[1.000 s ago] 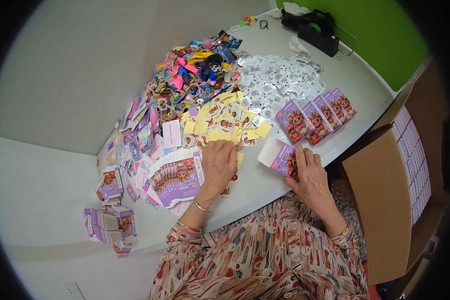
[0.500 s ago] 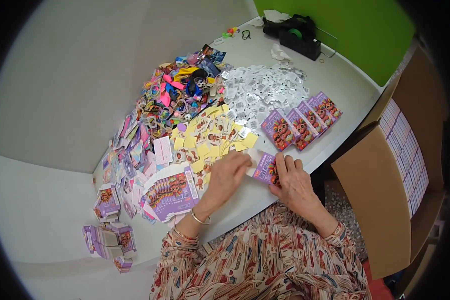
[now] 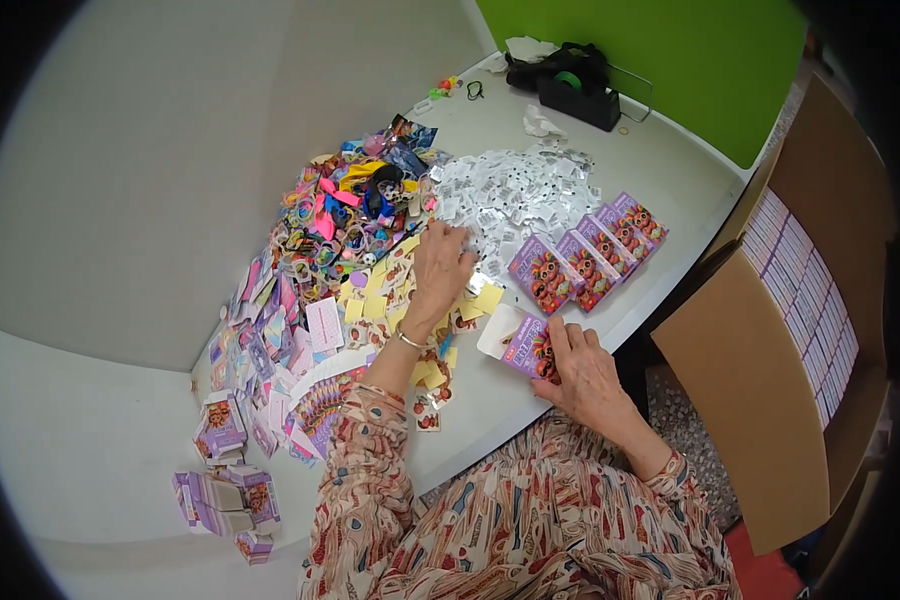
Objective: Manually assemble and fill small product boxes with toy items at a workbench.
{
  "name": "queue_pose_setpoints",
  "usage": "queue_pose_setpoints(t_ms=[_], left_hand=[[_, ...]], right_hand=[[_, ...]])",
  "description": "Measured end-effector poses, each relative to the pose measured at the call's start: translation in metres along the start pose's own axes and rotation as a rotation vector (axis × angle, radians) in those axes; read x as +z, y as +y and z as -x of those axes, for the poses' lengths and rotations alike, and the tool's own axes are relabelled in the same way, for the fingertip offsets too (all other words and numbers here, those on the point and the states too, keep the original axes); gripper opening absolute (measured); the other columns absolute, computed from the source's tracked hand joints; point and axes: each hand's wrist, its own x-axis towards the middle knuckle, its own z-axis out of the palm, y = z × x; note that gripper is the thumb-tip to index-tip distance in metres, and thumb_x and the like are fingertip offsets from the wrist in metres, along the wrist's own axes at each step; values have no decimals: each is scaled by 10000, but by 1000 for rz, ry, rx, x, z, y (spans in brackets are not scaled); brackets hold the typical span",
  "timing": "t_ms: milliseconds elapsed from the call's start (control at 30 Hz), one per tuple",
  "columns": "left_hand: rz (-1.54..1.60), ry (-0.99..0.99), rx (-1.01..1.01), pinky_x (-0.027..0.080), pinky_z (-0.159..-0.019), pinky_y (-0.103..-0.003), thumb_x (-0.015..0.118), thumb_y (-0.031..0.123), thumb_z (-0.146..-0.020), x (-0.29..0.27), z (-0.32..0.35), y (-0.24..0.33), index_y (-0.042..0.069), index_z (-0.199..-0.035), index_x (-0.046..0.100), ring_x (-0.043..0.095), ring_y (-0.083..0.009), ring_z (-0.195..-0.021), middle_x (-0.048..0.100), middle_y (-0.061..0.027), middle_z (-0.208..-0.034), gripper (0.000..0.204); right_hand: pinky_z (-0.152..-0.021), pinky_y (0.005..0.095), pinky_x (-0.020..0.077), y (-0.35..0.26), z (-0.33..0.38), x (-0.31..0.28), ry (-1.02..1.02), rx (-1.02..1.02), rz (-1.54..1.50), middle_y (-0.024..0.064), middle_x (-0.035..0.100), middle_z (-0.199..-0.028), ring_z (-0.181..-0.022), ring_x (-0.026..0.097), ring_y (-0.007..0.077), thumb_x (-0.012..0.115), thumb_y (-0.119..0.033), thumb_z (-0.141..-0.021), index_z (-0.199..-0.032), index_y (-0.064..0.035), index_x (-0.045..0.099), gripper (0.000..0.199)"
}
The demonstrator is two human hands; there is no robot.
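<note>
My right hand (image 3: 592, 375) grips a small purple carton (image 3: 526, 345) near the table edge. The white end flap of the carton stands open toward the left. My left hand (image 3: 443, 262) is over the yellow-backed stickers (image 3: 378, 305), close to the heap of small white packets (image 3: 520, 195). Its fingers are bent downward and smeared by motion, so what they hold, if anything, is hidden. Beyond the held carton lies a row of several purple cartons (image 3: 595, 265) with cartoon figures on their fronts.
Mixed small toys (image 3: 345, 210) are heaped at the far left. Glossy cards (image 3: 260, 340) and flat purple cartons (image 3: 325, 410) lie nearer, partly behind my left arm. Folded cartons (image 3: 225, 500) sit at the left edge. A black tape dispenser (image 3: 580, 105) stands far back; a large cardboard box (image 3: 745, 400) is at right.
My left hand has left the carton's open end and moved up and away toward the white packets. My right hand still holds the carton, and the view has shifted slightly.
</note>
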Motion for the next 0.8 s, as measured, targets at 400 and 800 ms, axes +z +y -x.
queue_pose_setpoints(t_ms=[400, 800], left_hand=[[124, -47, -97, 436, -799, -412, 726, 156, -731, 5, -8, -3, 55, -878, 663, 537, -311, -938, 566, -99, -989, 189], [507, 51, -291, 457, -680, -244, 642, 106, -881, -22, -9, -28, -8, -967, 690, 599, -117, -773, 653, -35, -858, 150]], right_hand=[[-766, 417, 490, 0, 1, 2, 18, -10, 14, 209, 528, -994, -899, 545, 366, 802, -227, -654, -1320, 100, 318, 886], [-766, 424, 495, 0, 0, -2, -4, -17, 6, 218, 531, -992, -902, 558, 375, 798, -253, -663, -1311, 111, 318, 885]])
